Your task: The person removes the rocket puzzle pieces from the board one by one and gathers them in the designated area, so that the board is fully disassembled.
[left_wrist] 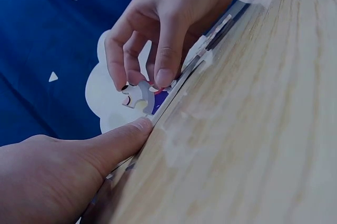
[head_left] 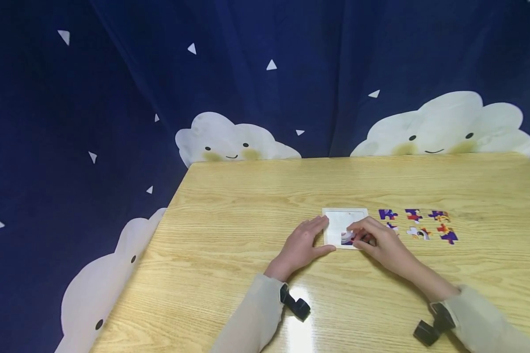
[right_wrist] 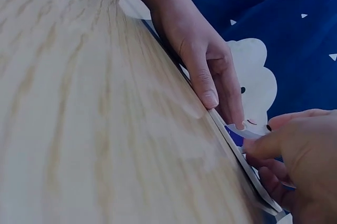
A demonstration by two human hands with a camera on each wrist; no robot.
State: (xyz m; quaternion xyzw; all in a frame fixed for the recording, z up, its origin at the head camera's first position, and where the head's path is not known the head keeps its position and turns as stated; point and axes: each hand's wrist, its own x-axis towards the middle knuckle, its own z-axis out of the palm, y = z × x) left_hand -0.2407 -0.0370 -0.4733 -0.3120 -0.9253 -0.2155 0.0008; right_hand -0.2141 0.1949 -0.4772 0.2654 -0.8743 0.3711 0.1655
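Observation:
A white puzzle tray (head_left: 345,210) lies flat on the table. My left hand (head_left: 301,245) rests at its left side, fingers extended on the left edge and thumb on the near edge. Over the tray's lower right part, my right hand (head_left: 382,242) pinches a light grey and white jigsaw piece (left_wrist: 138,95) between thumb and fingers. That piece is tilted up from the tray in the left wrist view. A purple patch (left_wrist: 159,101) shows beneath it, partly covered. The right fingers hide the tray's right side in the head view.
Several loose jigsaw pieces (head_left: 413,215) lie in two rows right of the tray, one partly behind my right hand. The wooden table (head_left: 229,211) reaches back to a dark blue curtain (head_left: 247,59) with white clouds. Each wrist bears a small black camera (head_left: 299,308).

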